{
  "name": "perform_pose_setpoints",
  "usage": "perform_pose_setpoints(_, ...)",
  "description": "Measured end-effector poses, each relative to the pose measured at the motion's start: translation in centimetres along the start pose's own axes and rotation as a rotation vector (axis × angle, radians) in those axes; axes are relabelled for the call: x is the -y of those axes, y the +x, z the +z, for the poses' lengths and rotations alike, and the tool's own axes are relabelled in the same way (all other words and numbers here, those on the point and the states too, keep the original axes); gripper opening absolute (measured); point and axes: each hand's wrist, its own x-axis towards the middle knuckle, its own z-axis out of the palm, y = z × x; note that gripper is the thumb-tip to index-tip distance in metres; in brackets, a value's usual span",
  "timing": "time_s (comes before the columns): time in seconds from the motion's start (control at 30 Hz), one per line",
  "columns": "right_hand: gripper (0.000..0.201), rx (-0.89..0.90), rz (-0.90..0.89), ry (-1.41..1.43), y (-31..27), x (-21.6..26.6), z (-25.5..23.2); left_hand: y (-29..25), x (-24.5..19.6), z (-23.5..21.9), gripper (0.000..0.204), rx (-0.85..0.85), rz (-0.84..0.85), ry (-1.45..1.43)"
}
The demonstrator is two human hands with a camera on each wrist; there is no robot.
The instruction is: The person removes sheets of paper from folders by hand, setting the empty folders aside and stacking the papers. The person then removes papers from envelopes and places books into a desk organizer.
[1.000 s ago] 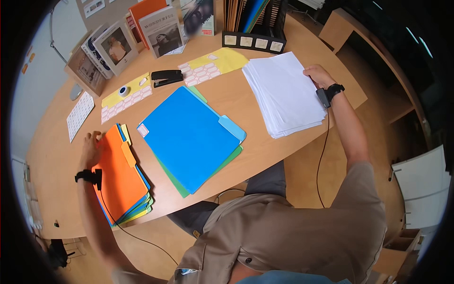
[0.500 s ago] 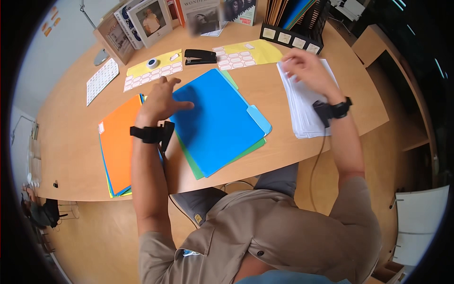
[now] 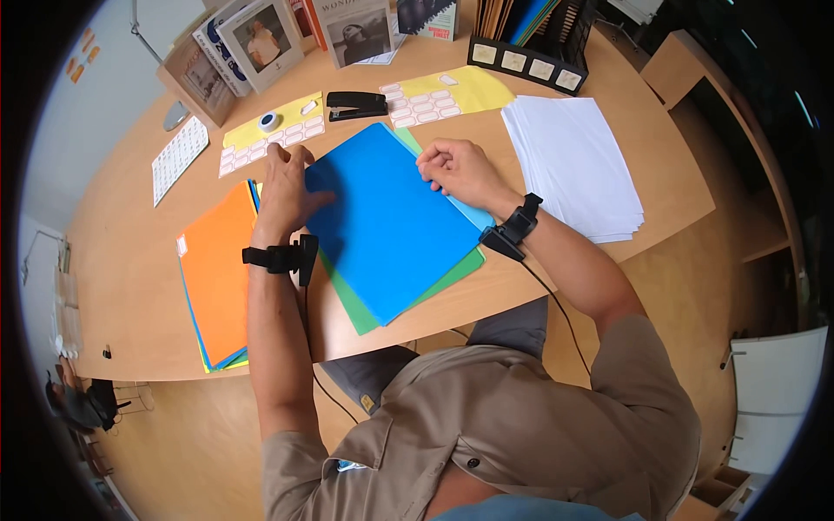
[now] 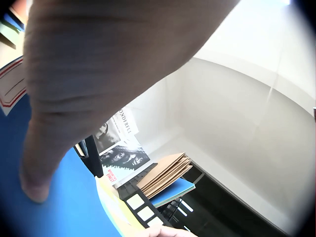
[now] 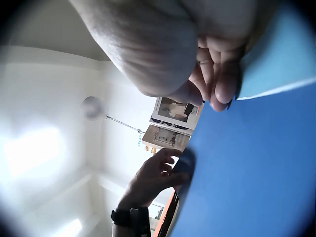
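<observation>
In the head view, a blue folder (image 3: 391, 226) lies over a green folder (image 3: 352, 304). My left hand (image 3: 289, 195) is at its upper left edge, fingers spread and slightly bent, thumb over the cover. The left wrist view shows that thumb above the blue surface (image 4: 74, 197), near a red-edged label (image 4: 12, 85). At the upper right edge, my right hand (image 3: 460, 174) has its fingers curled. In the right wrist view, its fingertips pinch the edge where the blue cover (image 5: 247, 163) meets a light blue part (image 5: 276, 69).
Orange folders (image 3: 217, 269) lie stacked to the left and white paper (image 3: 573, 165) to the right. Behind are a black stapler (image 3: 356, 105), yellow label sheets (image 3: 460, 91), a small white roll (image 3: 268, 122), standing books (image 3: 261, 43) and a black file holder (image 3: 530, 65).
My left hand has moved from the orange folders to the blue folder's left edge. My right hand has left the white paper and come to the blue folder's right edge.
</observation>
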Motion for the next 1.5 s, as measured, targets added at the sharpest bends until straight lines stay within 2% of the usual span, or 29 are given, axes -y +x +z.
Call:
perform_pose_setpoints(0.13, 0.012, -0.011, 0.001, 0.043, 0.0, -0.1, -0.2, 0.8, 2.0, 2.0, 0.036, -0.015, 0.056, -0.067)
perform_pose_setpoints(0.27, 0.012, -0.010, 0.002, 0.034, -0.1, -0.1, -0.3, 0.8, 1.4, 2.6, 0.029, -0.067, 0.146, -0.019)
perform_pose_setpoints(0.33, 0.012, -0.003, -0.024, 0.073, -0.2, -0.1, -0.4, 0.9, 0.8, 2.2, 0.026, -0.073, 0.032, -0.091)
perform_pose_setpoints(0.37, 0.012, -0.008, -0.024, 0.075, -0.1, -0.4, -0.6, 1.1, 1.0, 2.1, 0.026, -0.072, 0.037, -0.090)
perform_pose_setpoints(0.43, 0.012, -0.082, -0.102, 0.054, 0.2, -0.7, -1.0, 1.4, 1.9, 1.4, 0.029, -0.234, 0.009, -0.070)
perform_pose_setpoints(0.47, 0.012, -0.084, -0.104, 0.054, 0.1, -0.6, -1.2, 1.6, 2.1, 1.3, 0.029, -0.235, 0.012, -0.069)
perform_pose_setpoints(0.53, 0.017, -0.108, -0.309, 0.053, -0.1, 0.0, -1.6, 1.9, 2.4, 0.9, 0.028, -0.430, 0.025, -0.180)
perform_pose_setpoints(0.57, 0.017, -0.109, -0.312, 0.054, -0.2, 0.4, -1.5, 2.0, 2.5, 0.8, 0.028, -0.527, 0.031, -0.236)
perform_pose_setpoints(0.63, 0.013, 0.016, -0.355, 0.122, -0.7, 1.2, -1.2, 2.0, 2.0, 0.8, 0.025, -0.525, 0.002, -0.278)
perform_pose_setpoints(0.67, 0.013, 0.012, -0.358, 0.123, -0.8, 1.2, -1.0, 2.0, 1.7, 0.7, 0.022, -0.519, -0.029, -0.322)
perform_pose_setpoints(0.73, 0.016, 0.212, -0.196, 0.481, -0.8, 1.2, -0.8, 2.2, 1.9, 1.0, 0.020, -0.471, -0.042, -0.380)
perform_pose_setpoints(0.77, 0.021, 0.230, -0.192, 0.495, -0.7, 0.8, -0.7, 2.3, 2.1, 1.3, 0.017, -0.423, -0.059, -0.439)
perform_pose_setpoints(0.9, 0.020, 0.187, -0.235, 0.400, -0.8, 0.8, -0.4, 2.7, 3.3, 2.0, 0.011, -0.416, -0.102, -0.503)
perform_pose_setpoints(1.07, 0.023, 0.188, -0.199, 0.416, -1.1, 0.9, -0.1, 2.6, 3.9, 2.2, 0.014, -0.327, -0.230, -0.802)
perform_pose_setpoints(1.27, 0.020, 0.137, -0.242, 0.199, -1.3, 1.0, 0.0, 2.9, 4.6, 2.7, 0.016, -0.312, -0.225, -0.903)
perform_pose_setpoints(1.37, 0.018, 0.203, -0.186, 0.352, -1.5, 1.5, 0.3, 2.9, 4.7, 2.8, 0.017, -0.316, -0.234, -0.928)
perform_pose_setpoints(1.5, 0.019, 0.281, -0.214, 0.418, -1.1, 0.4, -0.2, 2.8, 4.7, 2.8, 0.018, -0.313, -0.250, -0.976)
